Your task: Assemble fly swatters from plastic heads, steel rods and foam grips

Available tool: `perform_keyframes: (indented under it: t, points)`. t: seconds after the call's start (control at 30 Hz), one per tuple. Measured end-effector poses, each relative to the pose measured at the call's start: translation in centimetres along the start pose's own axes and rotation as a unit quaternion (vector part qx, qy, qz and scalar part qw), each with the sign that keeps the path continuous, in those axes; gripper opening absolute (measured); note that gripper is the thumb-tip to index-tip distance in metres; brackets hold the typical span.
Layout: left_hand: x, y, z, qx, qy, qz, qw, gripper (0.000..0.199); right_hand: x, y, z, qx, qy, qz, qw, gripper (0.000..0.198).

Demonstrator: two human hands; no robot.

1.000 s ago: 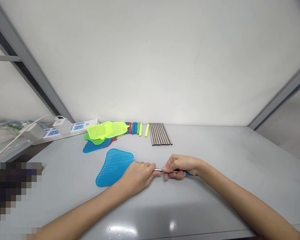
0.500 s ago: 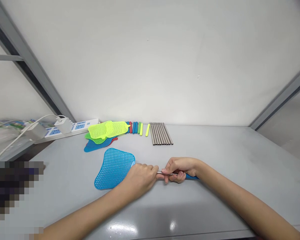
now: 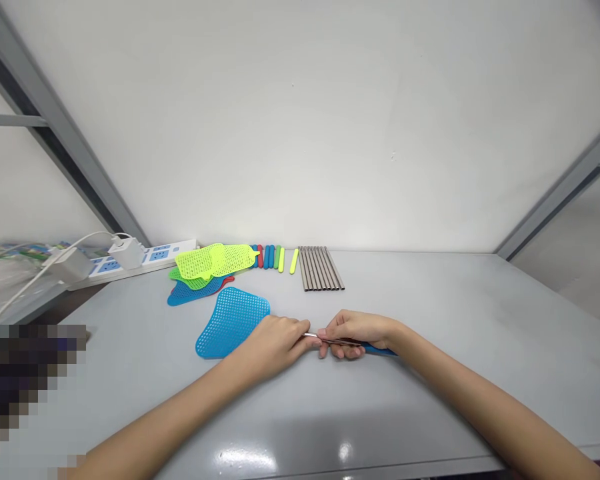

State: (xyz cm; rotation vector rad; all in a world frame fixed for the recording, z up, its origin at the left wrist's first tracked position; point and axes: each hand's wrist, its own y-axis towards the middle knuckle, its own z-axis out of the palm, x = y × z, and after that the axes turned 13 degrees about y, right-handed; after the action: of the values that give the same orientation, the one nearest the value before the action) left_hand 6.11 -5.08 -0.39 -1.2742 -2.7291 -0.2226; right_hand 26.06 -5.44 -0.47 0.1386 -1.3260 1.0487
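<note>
A blue fly swatter [image 3: 233, 323] with a perforated head and a thin metal shaft is held between both hands above the grey table. My left hand [image 3: 283, 343] is closed around the swatter near the neck, which its fingers hide. My right hand [image 3: 353, 335] grips the metal shaft further right, thumb and fingers pressed on it. A blue handle [image 3: 377, 350] sticks out below the right palm toward the wrist. The head is at the left, its lower edge partly behind the left forearm.
Yellow swatter heads [image 3: 215, 260] lie over green and blue ones at the back left. Several coloured handles [image 3: 270, 257] and a row of metal tubes [image 3: 323, 268] lie near the wall. A power strip [image 3: 153, 257] with plugged-in chargers stands at the far left.
The swatter's head has shifted slightly up and right, its lower edge now higher. My left hand has moved a little up, and my right hand slightly left along with the shaft.
</note>
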Motion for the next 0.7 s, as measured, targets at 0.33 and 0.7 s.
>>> perform_keyframes:
  t: [0.33, 0.7]
  points:
    - [0.7, 0.2, -0.1, 0.014, -0.024, -0.027, 0.999, 0.043, 0.1, -0.1, -1.6, -0.004, -0.048, -0.023, 0.999, 0.031]
    - [0.6, 0.4, 0.6, 0.008, -0.029, -0.026, 0.999, 0.042, -0.2, 0.4, -1.7, -0.016, -0.054, -0.018, 0.998, 0.032]
